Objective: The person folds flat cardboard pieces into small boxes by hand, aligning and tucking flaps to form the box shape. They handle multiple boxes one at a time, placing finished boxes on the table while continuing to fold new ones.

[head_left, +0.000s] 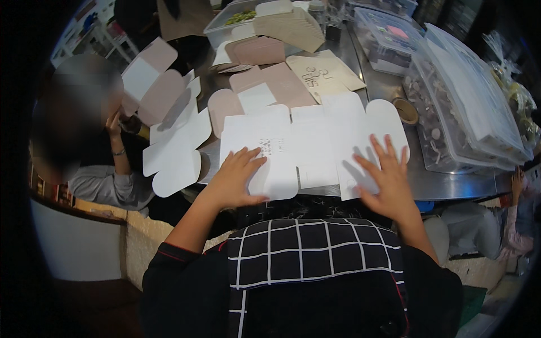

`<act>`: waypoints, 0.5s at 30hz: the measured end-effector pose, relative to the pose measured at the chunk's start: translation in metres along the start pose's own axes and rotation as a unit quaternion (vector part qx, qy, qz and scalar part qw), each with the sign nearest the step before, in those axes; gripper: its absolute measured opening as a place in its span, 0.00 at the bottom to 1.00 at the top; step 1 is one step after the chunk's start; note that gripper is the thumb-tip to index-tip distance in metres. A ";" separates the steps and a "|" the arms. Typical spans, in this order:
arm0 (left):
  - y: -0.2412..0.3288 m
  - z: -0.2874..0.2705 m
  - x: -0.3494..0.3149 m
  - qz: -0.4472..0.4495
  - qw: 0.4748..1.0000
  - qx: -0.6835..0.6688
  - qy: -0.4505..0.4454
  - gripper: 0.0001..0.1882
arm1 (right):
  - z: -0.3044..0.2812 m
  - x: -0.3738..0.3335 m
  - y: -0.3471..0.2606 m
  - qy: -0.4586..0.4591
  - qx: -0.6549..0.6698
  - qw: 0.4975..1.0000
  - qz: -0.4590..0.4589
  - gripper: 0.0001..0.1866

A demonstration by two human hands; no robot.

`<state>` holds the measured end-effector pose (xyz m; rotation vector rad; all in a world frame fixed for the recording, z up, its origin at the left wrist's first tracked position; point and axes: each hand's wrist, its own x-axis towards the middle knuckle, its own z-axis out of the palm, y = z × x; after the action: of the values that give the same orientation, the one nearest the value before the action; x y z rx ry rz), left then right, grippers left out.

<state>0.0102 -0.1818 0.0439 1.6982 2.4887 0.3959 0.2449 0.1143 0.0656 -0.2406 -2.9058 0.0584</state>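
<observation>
A white, unfolded card box blank (313, 129) with rounded flaps lies flat in front of me at the table's near edge. On its left panel, beside some small dark script, my left hand (236, 176) rests with fingers spread. Over its right side my right hand (389, 183) is also spread, fingers pointing away from me. Neither hand grips anything. Just beyond lies a pinkish-beige card blank (282, 84) with a white panel, partly covered by the white one. I cannot tell whether the white card is one sheet or several overlapping.
More white blanks (180, 143) lie left, near a seated person holding a pink blank (147, 81). Behind are stacked folded cards (287, 28), a cream printed sheet (324, 73) and a tub of green pieces (217, 23). Lidded plastic boxes (434, 129) and a tape roll (406, 111) stand right.
</observation>
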 end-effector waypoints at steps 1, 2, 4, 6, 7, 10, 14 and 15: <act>0.006 -0.001 0.000 -0.008 0.998 0.017 -0.052 0.52 | 0.000 0.000 -0.001 0.005 0.041 0.997 -0.064 0.39; 0.012 0.000 0.000 -0.031 0.996 0.028 -0.083 0.52 | 0.002 0.000 -0.002 -0.052 0.070 0.996 -0.032 0.41; 0.020 0.001 0.001 -0.030 0.994 0.073 -0.077 0.52 | 0.014 0.001 0.002 -0.126 0.072 0.989 -0.014 0.44; 0.018 -0.003 0.001 -0.024 0.993 0.070 -0.090 0.53 | 0.025 -0.003 0.017 -0.041 0.126 0.991 0.031 0.41; 0.015 -0.005 0.000 -0.017 0.994 0.058 -0.091 0.52 | 0.031 -0.003 0.027 0.030 0.135 0.988 0.065 0.40; 0.004 -0.012 -0.012 -0.018 0.996 0.022 -0.086 0.49 | 0.043 -0.003 0.065 0.190 0.200 0.940 0.199 0.36; -0.011 -0.001 -0.010 -0.235 0.963 -0.067 0.110 0.44 | 0.057 0.006 0.095 0.220 0.431 0.804 0.346 0.33; -0.012 0.006 -0.005 -0.296 0.937 -0.116 0.147 0.43 | 0.062 0.011 0.095 0.216 0.400 0.829 0.326 0.33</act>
<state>0.0025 -0.1901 0.0342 0.7882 2.8464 0.8730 0.2357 0.2085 0.0020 -0.9151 -1.9892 1.1261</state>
